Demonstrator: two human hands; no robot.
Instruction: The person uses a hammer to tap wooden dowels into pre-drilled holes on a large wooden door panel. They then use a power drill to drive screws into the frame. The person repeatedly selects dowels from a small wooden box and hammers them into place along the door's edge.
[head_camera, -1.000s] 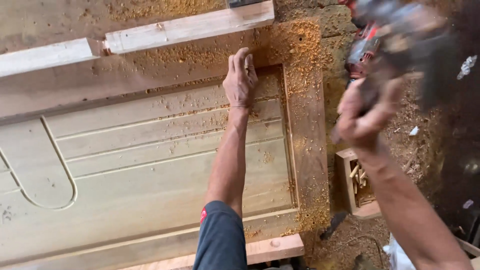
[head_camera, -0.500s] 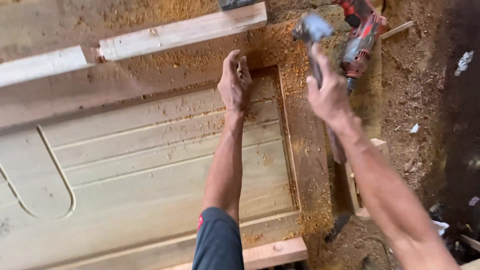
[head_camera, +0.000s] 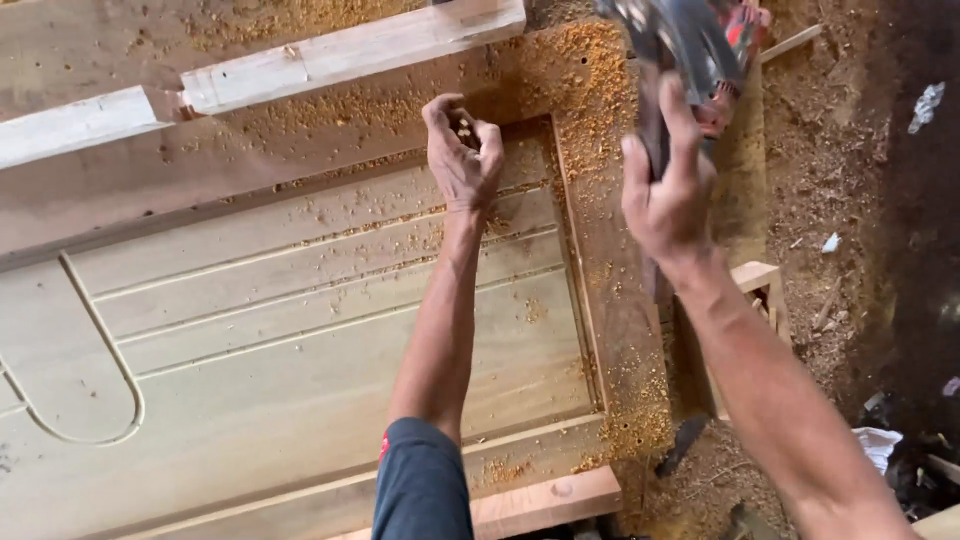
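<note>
A large carved wooden door panel (head_camera: 300, 330) lies flat, with grooves and a raised frame strewn with wood shavings. My left hand (head_camera: 462, 155) rests near the panel's upper right corner, fingers curled around a small clump of shavings. My right hand (head_camera: 665, 195) is raised over the right frame rail and grips the handle of a grey and red power tool (head_camera: 685, 45), which is blurred and partly cut off at the top edge.
Two pale wooden battens (head_camera: 300, 60) lie along the far edge of the panel. A short wood block (head_camera: 545, 500) sits at the near edge. Sawdust covers the floor (head_camera: 850, 170) on the right, beside a small wooden box (head_camera: 765, 295).
My right hand has swung the power tool leftward, from the far right to above the frame rail. My left hand has curled its flat fingers into a loose fist around shavings.
</note>
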